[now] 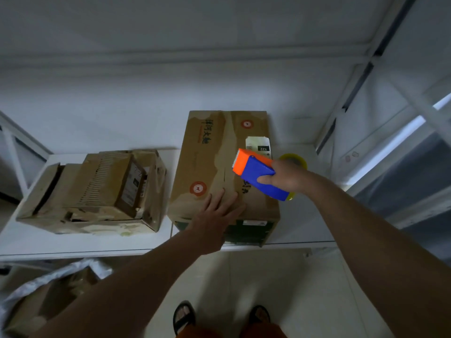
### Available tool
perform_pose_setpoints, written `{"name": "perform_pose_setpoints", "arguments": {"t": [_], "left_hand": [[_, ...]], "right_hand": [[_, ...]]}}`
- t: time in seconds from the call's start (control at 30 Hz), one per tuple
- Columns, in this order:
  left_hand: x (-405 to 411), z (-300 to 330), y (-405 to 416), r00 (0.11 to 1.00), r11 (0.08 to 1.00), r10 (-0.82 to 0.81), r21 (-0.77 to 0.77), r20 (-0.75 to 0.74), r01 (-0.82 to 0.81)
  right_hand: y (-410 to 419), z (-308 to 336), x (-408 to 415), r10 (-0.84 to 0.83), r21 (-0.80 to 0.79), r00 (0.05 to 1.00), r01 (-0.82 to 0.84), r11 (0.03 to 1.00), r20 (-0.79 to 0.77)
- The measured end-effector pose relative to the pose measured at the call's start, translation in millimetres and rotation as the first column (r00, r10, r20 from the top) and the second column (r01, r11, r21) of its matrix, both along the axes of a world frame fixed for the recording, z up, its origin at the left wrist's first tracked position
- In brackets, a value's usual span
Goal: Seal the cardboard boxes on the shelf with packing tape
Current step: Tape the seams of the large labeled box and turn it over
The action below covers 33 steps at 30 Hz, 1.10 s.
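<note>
A tall brown cardboard box point(207, 154) with red round marks and a white label stands on the white shelf point(80, 242), its top flaps closed. My left hand point(217, 213) lies flat with spread fingers on the near end of its top, by the centre seam. My right hand point(285, 178) grips a blue and orange tape dispenser point(256, 174) with a yellowish tape roll, held just above the right side of the box, its orange toothed end pointing left toward the seam. A second, crumpled cardboard box point(97, 191) sits to the left on the same shelf.
White shelf uprights and braces point(361, 89) rise at the right, and another frame stands at the far left. Below the shelf at the lower left lies a box in grey wrapping point(48, 293). My sandalled feet stand on the pale floor point(280, 276).
</note>
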State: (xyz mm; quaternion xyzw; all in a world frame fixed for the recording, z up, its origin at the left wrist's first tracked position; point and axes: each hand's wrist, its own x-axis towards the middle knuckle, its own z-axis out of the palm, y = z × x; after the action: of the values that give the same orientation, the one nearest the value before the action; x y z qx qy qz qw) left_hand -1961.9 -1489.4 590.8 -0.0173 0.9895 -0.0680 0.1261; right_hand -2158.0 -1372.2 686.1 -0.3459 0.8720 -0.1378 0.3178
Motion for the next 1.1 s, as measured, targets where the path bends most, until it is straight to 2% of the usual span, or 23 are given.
{"name": "perform_pose_setpoints", "arguments": {"t": [0.07, 0.1, 0.13, 0.17, 0.2, 0.23, 0.27, 0.3, 0.33, 0.37, 0.4, 0.47, 0.6, 0.7, 0.87, 1.0, 1.1], "left_hand": [[-2.9, 2.7, 2.4, 1.0, 0.999, -0.005, 0.036, 0.012, 0.005], [-3.0, 5.7, 1.1, 1.0, 0.993, 0.003, 0.12, 0.005, -0.004], [-2.4, 8.7, -5.1, 0.999, 0.959, 0.045, 0.281, -0.021, -0.037], [-1.6, 15.8, -12.6, 0.985, 0.866, 0.162, 0.488, -0.066, -0.11], [-1.6, 24.0, -21.8, 0.929, 0.722, 0.356, 0.661, -0.1, -0.205], [-2.4, 35.8, -29.2, 0.823, 0.549, 0.564, 0.774, -0.063, -0.317], [-4.7, 48.6, -35.7, 0.7, 0.342, 0.713, 0.851, 0.042, -0.399], [-8.8, 58.3, -43.2, 0.6, 0.118, 0.777, 0.891, 0.191, -0.438], [-12.2, 64.1, -51.6, 0.541, -0.068, 0.774, 0.892, 0.33, -0.447], [-14.9, 68.8, -60.3, 0.526, -0.178, 0.737, 0.873, 0.424, -0.454], [-14.0, 73.9, -66.5, 0.541, -0.239, 0.688, 0.855, 0.484, -0.461], [-10.2, 79.5, -75.2, 0.585, -0.316, 0.616, 0.845, 0.528, -0.431], [-3.3, 86.1, -84.7, 0.627, -0.349, 0.595, 0.865, 0.502, -0.36], [2.4, 89.3, -90.6, 0.647, -0.487, 0.522, 0.817, 0.556, -0.309], [9.7, 90.7, -94.5, 0.574, -0.686, 0.447, 0.674, 0.686, -0.273], [19.5, 78.8, -93.1, 0.464, -0.678, 0.514, 0.673, 0.722, -0.295], [23.2, 68.5, -94.3, 0.338, -0.566, 0.69, 0.768, 0.641, -0.3]], "right_hand": [[-3.1, 8.4, 7.3, 0.015, -0.025, 0.996, -0.013, 1.0, 0.092], [-3.6, 10.4, 9.1, 0.005, -0.042, 0.988, 0.001, 0.999, 0.152], [-3.1, 12.5, 9.8, -0.013, -0.061, 0.975, 0.027, 0.998, 0.222], [-2.1, 15.9, 11.1, -0.028, -0.063, 0.957, 0.048, 0.997, 0.289], [-1.3, 19.1, 11.9, -0.028, -0.056, 0.939, 0.05, 0.997, 0.341], [-0.7, 21.0, 12.0, -0.025, -0.037, 0.923, 0.042, 0.998, 0.384], [-0.8, 22.2, 12.2, -0.022, -0.02, 0.907, 0.034, 0.999, 0.421], [-1.6, 24.1, 14.1, -0.017, -0.015, 0.889, 0.027, 1.0, 0.457], [-2.6, 27.1, 17.8, -0.004, -0.02, 0.874, 0.016, 1.0, 0.486], [-4.2, 29.0, 21.0, 0.009, -0.031, 0.861, 0.008, 0.999, 0.509], [-5.8, 30.5, 23.8, 0.019, -0.04, 0.852, 0.003, 0.999, 0.523], [-9.7, 32.6, 28.6, 0.039, -0.034, 0.862, -0.025, 0.999, 0.506], [-17.4, 38.8, 32.4, 0.069, 0.018, 0.884, -0.087, 0.996, 0.462], [-20.4, 43.5, 33.4, 0.066, 0.041, 0.882, -0.096, 0.994, 0.467], [-25.7, 46.6, 38.4, 0.075, 0.014, 0.817, -0.101, 0.995, 0.572], [-37.6, 44.8, 48.7, 0.096, 0.045, 0.806, -0.15, 0.988, 0.584], [-50.8, 39.9, 59.4, 0.103, 0.033, 0.785, -0.155, 0.987, 0.611]]}}
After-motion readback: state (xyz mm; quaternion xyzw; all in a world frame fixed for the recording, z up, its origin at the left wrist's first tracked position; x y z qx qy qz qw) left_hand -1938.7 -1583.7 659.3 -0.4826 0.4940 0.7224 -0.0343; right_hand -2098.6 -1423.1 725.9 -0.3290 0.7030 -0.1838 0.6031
